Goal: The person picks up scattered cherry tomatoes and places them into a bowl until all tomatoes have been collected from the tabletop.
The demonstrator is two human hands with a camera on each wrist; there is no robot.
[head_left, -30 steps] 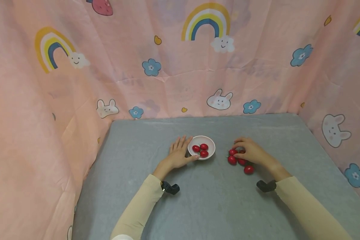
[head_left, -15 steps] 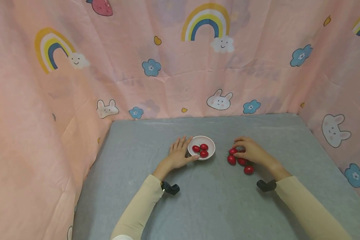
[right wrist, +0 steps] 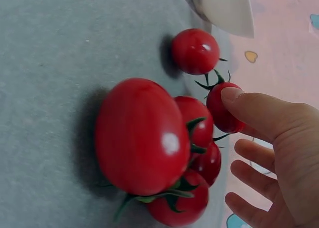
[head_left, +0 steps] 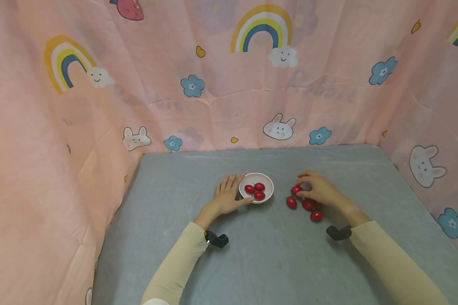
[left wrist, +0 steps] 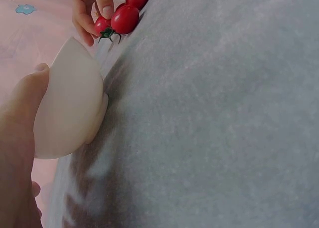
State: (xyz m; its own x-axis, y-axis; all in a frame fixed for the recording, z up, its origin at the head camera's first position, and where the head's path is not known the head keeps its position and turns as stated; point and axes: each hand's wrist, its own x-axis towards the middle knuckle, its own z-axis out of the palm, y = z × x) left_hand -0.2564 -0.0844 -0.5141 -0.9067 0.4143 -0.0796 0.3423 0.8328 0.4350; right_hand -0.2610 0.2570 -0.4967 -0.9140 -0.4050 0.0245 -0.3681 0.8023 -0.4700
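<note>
A small white bowl (head_left: 256,177) stands on the grey cloth with 3 red cherry tomatoes (head_left: 259,195) inside. My left hand (head_left: 227,199) rests against its left side, fingers fairly straight, thumb (left wrist: 37,81) touching the rim. To the bowl's right, my right hand (head_left: 320,190) pinches a cherry tomato (right wrist: 222,111) between thumb and a finger that is mostly hidden behind it. One loose cherry tomato (head_left: 291,203) lies just left of that hand. Several more, including a large-looking near one (right wrist: 142,138), lie beneath and in front of the hand, green stems showing.
Grey cloth (head_left: 252,258) covers the table. A pink patterned curtain (head_left: 221,114) rises along the back and both sides. Each wrist wears a black camera mount, such as the right mount (head_left: 339,233).
The loose tomato left of my right hand has rolled slightly left, away from the cluster. My right hand has shifted up a little with its pinched tomato. The left hand and bowl stay still.
</note>
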